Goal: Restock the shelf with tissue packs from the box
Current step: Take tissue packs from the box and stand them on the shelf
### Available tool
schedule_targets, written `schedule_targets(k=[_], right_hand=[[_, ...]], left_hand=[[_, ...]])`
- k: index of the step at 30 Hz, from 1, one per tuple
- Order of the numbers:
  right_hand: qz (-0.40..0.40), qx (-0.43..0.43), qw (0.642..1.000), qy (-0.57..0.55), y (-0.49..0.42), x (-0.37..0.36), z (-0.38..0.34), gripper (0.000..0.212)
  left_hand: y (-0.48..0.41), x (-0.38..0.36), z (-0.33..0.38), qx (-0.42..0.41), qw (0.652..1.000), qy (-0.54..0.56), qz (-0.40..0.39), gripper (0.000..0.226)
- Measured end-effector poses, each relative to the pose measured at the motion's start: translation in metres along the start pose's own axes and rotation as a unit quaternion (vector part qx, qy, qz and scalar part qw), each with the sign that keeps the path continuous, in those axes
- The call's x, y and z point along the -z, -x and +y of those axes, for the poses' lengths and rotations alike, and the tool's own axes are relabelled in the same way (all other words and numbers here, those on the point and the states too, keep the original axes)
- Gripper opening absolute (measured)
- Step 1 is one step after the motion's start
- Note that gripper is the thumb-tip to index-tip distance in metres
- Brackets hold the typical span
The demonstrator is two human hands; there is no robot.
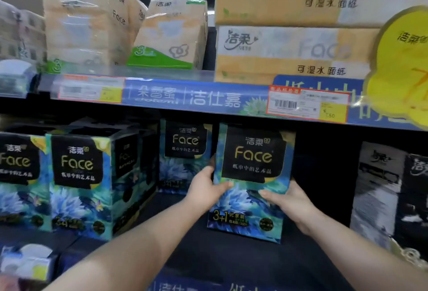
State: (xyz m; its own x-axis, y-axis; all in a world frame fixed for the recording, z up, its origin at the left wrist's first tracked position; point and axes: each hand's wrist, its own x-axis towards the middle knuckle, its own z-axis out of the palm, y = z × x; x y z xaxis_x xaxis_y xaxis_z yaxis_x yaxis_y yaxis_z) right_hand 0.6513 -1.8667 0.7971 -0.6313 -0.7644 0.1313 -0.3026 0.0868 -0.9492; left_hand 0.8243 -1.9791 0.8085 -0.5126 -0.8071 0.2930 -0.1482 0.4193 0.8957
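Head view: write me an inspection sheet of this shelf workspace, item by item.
Surface: dark lower shelf, running under the packs.
Job's things: blue Face tissue pack held upright in the gap; matching packs at left, one more pack behind; supply box not in view.
Clutter: nothing seen.
Hands: left hand grips the held pack's left edge, right hand its right edge.
Cables: nothing seen.
Surroundings: beige packs and orange boxes on the upper shelf, yellow promo sign, black-and-white packs at right.
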Motion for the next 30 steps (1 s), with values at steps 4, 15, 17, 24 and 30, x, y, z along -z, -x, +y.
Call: schedule_targets(k=[4, 15, 17, 24, 30], right_hand=[[0.003, 0.003, 1.000, -0.007, -0.017, -0.003, 0.007, 0.011], [0.029, 0.081, 0.995, -0.051, -0.067, -0.020, 0.010, 0.067], [0.027, 0.081, 0.995, -0.050, -0.077, -0.022, 0.012, 0.064], [0.019, 0.084, 0.994, -0.061, -0.113, -0.031, 0.022, 0.063], [0.024, 0.098, 0.991, -0.083, -0.124, -0.044, 0.025, 0.071]], left_hand=[[-0.012, 0.002, -0.012, 0.013, 0.995, -0.101, -0.021, 0.053], [-0.016, 0.039, -0.065, 0.080, 0.897, -0.403, -0.162, 0.074], [-0.014, 0.041, -0.072, 0.096, 0.859, -0.453, -0.217, 0.077], [-0.007, 0.045, -0.083, 0.123, 0.832, -0.465, -0.276, 0.078], [-0.003, 0.044, -0.077, 0.111, 0.841, -0.461, -0.259, 0.076]])
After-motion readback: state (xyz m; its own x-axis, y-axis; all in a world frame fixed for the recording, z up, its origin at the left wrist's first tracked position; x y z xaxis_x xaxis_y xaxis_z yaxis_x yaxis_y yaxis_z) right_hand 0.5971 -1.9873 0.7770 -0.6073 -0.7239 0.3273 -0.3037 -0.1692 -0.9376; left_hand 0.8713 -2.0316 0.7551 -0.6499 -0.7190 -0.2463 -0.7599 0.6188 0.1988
